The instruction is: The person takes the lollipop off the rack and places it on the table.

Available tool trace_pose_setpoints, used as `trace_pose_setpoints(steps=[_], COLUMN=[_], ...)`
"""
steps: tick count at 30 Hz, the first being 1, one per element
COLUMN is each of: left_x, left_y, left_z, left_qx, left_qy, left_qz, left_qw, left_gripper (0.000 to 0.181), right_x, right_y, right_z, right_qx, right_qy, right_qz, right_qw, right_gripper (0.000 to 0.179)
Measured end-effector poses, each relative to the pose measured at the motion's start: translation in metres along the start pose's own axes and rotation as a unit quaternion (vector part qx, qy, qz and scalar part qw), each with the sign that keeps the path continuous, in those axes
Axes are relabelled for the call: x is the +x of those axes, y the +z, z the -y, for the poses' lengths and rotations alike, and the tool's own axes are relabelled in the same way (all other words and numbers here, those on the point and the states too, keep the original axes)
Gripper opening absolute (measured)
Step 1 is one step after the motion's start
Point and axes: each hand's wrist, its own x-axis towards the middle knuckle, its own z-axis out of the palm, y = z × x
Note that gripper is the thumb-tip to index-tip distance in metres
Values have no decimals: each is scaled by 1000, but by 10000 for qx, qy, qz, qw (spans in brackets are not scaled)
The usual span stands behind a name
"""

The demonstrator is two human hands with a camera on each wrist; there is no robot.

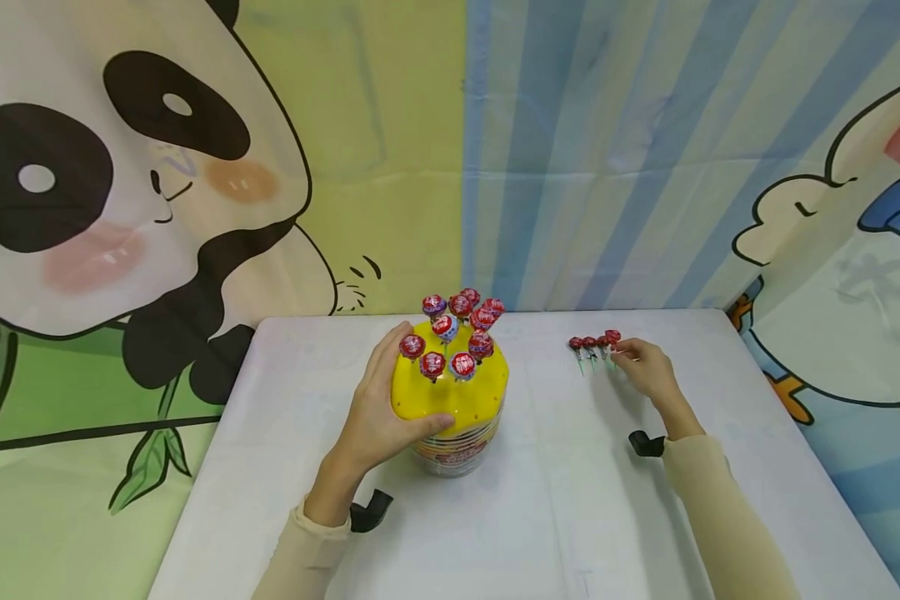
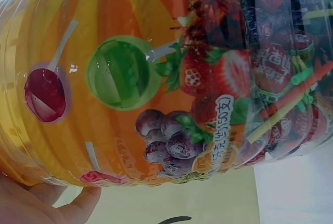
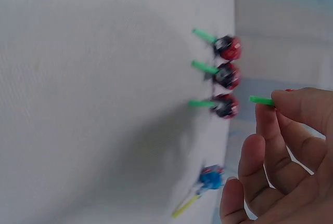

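A clear ribbed jar (image 1: 457, 454) with a yellow lid (image 1: 450, 404) stands on the white table. Several red-wrapped lollipops (image 1: 432, 364) stand upright in the lid. My left hand (image 1: 382, 417) grips the jar at its lid, thumb across the front and fingers round the far left side. The left wrist view shows the jar's orange fruit label (image 2: 119, 125) and wrapped lollipops inside (image 2: 276, 68). At the right, my right hand (image 1: 648, 367) pinches a lollipop by its green stick (image 3: 260, 100) between thumb and forefinger. Its head is mostly hidden by the fingers in the right wrist view.
Beside the right hand, three red lollipops (image 3: 227, 76) with green sticks lie in a row. A blue-wrapped lollipop (image 3: 212, 177) with a yellow stick lies near them. Behind the table (image 1: 555, 517) hangs a cartoon-printed cloth (image 1: 390, 167).
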Motion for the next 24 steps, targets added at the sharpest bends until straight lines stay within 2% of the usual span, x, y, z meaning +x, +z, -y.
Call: trace_pose_setpoints(steps=[5,9,24], left_x=[-1,-1,0], left_y=[0,0,-1], left_z=[-1,0,-1], left_qx=[1,5,19], left_qy=[-78,-86,-75], left_qz=[4,12,-4], left_qw=[10000,10000,10000], left_gripper=[110,110,110], right_x=[16,22,34], right_y=[3,5,12], right_z=[-14,-19,-29], right_qx=[125,100,-481], right_qy=[540,818,756], right_qz=[53,91,-166], right_qw=[9985,9966,9958], right_gripper=[40,41,34])
